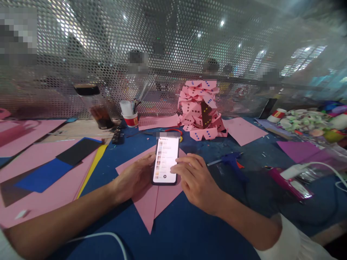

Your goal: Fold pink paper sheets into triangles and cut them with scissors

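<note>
A lit smartphone (165, 160) is tilted up over the middle of the blue table, its white screen showing a list with small pictures. My left hand (134, 177) grips its left edge; part of those fingers is hidden behind it. Over the screen's right side, my right hand (199, 184) has its fingers stretched out and holds nothing; whether a fingertip touches the glass I cannot tell. Folded pink paper (149, 209) lies underneath the phone. Behind it are scissors with a red handle (173, 130), partly covered by the phone.
A stack of folded pink paper pieces (193, 108) rises at the back. On the right lie a blue glue gun (233, 160) and a magenta device (291, 186) with a white cable. Pink sheets (51, 159), a paper cup (130, 117) and a dark-lidded jar (100, 113) are left.
</note>
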{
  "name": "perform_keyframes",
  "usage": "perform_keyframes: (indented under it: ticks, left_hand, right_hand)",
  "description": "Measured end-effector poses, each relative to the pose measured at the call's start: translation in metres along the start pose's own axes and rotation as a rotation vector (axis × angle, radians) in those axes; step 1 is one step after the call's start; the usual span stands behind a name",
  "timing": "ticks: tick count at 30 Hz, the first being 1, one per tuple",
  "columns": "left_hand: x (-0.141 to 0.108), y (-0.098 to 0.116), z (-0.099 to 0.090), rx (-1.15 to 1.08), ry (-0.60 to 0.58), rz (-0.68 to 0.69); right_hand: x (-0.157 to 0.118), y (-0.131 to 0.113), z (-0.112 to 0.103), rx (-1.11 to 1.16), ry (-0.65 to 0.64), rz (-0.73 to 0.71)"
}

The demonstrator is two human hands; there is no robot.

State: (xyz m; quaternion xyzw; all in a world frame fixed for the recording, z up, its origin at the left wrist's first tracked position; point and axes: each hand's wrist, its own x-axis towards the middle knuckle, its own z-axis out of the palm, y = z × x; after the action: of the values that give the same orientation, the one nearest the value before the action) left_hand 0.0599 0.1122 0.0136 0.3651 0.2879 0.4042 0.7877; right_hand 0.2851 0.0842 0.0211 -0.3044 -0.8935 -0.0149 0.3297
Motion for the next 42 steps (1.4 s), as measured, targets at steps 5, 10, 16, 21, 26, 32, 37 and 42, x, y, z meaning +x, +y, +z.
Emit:
perform_keyframes:
  ticks: [5,10,16,21,26,32,37,42]
  left_hand:
    - [-0.0003,0.0006,0.0021,0.014,-0.037,0.004]
    - [-0.0009,0.0020,0.0050,0.010,-0.067,-0.005]
    - [-0.0021,0.0027,0.0044,0.003,-0.057,-0.012]
    - [-0.0013,0.0027,0.0033,-0.020,-0.018,0.024]
    - [0.0006,0.0009,0.0002,-0.042,-0.035,0.030]
    - [-0.0002,0.0001,0.0005,-0.032,-0.068,0.028]
    - [-0.0011,0.0026,0.0062,0.005,-0.037,0.020]
    - [-0.0012,0.0044,0.0083,0.037,-0.003,0.000]
  right_hand:
    - [-0.0016,0.0018,0.0004,0.017,-0.022,-0.021]
    - [-0.0022,0.0024,0.0008,0.016,-0.027,-0.024]
    - [-0.0013,0.0027,0.0025,-0.011,-0.063,-0.009]
    - [0.0003,0.0027,0.0002,-0.085,-0.005,0.104]
    - [0.0007,0.0015,-0.0008,-0.083,-0.003,0.103]
    - [0.0003,0.0009,-0.0008,-0.054,0.010,0.065]
    - [-0.0002,0.0011,-0.0020,-0.018,0.007,0.039]
    - [-0.0006,0.0010,-0.0023,0.014,0.032,0.010]
